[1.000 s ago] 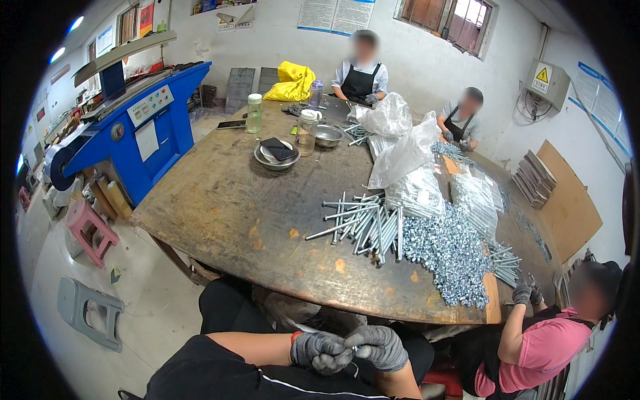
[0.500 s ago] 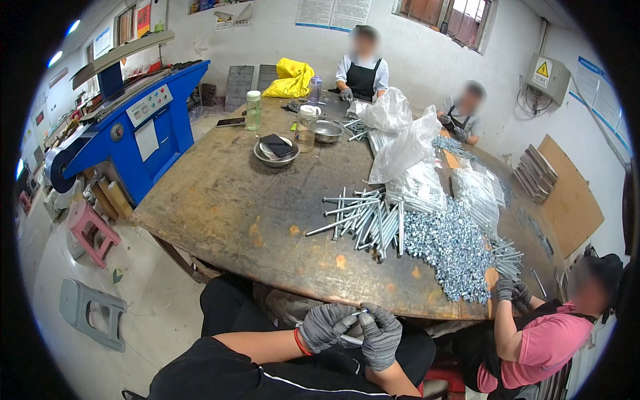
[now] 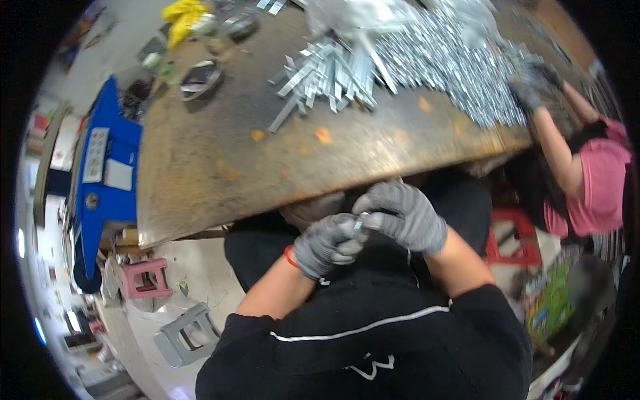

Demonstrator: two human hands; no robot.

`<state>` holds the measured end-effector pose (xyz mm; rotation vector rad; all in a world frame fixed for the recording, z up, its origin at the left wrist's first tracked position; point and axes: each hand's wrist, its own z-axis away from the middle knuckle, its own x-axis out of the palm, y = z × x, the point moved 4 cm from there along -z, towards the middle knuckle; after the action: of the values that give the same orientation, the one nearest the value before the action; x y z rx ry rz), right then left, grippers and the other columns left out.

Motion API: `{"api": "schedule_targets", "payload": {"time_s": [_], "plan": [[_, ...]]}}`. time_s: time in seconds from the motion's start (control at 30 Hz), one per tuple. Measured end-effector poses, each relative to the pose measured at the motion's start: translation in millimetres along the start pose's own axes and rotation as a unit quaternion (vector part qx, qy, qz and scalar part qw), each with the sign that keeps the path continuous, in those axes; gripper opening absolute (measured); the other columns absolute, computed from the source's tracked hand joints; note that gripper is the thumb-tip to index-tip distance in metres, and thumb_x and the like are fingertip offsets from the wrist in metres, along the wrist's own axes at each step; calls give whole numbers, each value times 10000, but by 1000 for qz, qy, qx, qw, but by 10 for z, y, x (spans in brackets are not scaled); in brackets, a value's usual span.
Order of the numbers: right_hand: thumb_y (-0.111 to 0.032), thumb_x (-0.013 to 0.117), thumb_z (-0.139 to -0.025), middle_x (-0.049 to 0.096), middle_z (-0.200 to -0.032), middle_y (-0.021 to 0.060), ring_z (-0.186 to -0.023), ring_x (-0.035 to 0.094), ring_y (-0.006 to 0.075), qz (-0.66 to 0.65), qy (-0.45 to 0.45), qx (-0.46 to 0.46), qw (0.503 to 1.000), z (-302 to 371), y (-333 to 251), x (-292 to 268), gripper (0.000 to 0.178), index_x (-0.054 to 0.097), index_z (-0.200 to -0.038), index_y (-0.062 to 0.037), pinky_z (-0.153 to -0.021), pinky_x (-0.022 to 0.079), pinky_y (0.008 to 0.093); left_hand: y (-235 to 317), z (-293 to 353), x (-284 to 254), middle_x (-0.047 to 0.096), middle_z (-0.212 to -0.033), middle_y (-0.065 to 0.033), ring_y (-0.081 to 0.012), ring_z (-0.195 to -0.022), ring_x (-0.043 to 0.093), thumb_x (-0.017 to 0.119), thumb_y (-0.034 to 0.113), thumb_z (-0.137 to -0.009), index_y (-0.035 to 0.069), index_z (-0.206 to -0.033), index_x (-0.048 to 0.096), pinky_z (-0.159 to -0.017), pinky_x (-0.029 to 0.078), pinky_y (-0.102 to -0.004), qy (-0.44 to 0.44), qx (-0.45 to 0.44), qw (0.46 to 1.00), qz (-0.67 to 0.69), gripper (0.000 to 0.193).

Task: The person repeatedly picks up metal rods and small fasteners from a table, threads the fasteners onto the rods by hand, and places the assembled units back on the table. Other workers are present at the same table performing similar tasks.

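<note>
Both my hands, in grey knit gloves, are together over my lap, just off the table's near edge. My left hand (image 3: pixel 329 246) is closed around a metal bolt (image 3: pixel 360 221), whose bright end shows between the fingertips; most of its shaft is hidden by the glove. At that end my right hand (image 3: pixel 405 215) pinches with thumb and fingers. Whether a nut sits there is too small and blurred to tell. Beyond the table edge lie a heap of long bolts (image 3: pixel 333 75) and, to its right, a wide heap of small nuts (image 3: pixel 460 73).
The worn table (image 3: pixel 220 167) spans the view ahead. On it are a metal bowl (image 3: pixel 201 80), a bottle (image 3: pixel 159 65) and plastic bags (image 3: pixel 353 17). A co-worker in pink (image 3: pixel 603 180) works at the right. A blue machine (image 3: pixel 110 160) and stools (image 3: pixel 188 335) stand left.
My view has tilted down and turned, so the table sits higher in it and the picture is smeared. My hands remain together at the bolt's end.
</note>
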<state>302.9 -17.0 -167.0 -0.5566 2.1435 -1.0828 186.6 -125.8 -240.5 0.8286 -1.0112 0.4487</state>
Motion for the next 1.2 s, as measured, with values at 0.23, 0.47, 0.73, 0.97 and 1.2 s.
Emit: {"api": "schedule_targets", "payload": {"time_s": [0.23, 0.47, 0.73, 0.97, 1.2], "plan": [[-327, 607, -840, 652, -894, 147, -855, 616, 268, 202, 144, 377, 892, -103, 1445, -786, 370, 617, -1107, -71, -792, 474, 348, -28, -235, -206, 464, -587, 15, -64, -466, 384, 485, 344, -928, 40, -920, 570, -417, 308, -191, 184, -18, 946, -264, 316], [-280, 555, -856, 635, -1046, 175, -954, 611, 334, 400, 271, 396, 781, -324, 2064, -1621, 338, 600, -1127, -82, -850, 480, 398, 128, -387, -285, 478, -594, 15, -65, -472, 387, 503, 317, -923, 34, -938, 589, -450, 323, -197, 276, 39, 909, -310, 296], [-213, 519, -840, 637, -941, 218, -902, 616, 384, 433, 261, 369, 780, -507, 2159, -1647, 251, 646, -988, -54, -759, 495, 477, 203, -510, -231, 482, -592, 10, -69, -478, 404, 508, 325, -919, 25, -932, 587, -453, 326, -202, 250, 76, 900, -348, 311], [-269, 565, -825, 627, -911, 194, -847, 609, 347, 432, 307, 272, 803, -255, 2049, -1532, 230, 616, -917, -64, -782, 477, 454, 273, -412, -150, 487, -601, 12, -63, -487, 402, 494, 285, -929, 26, -930, 589, -465, 331, -200, 241, 114, 868, -419, 276], [-158, 527, -858, 597, -882, 169, -797, 579, 292, 254, 315, 187, 895, 108, 1555, -900, 189, 546, -982, -17, -740, 465, 393, 259, -169, -166, 504, -644, 12, -60, -539, 417, 514, 301, -914, 30, -982, 612, -508, 337, -201, 261, 227, 840, -419, 296]]}}
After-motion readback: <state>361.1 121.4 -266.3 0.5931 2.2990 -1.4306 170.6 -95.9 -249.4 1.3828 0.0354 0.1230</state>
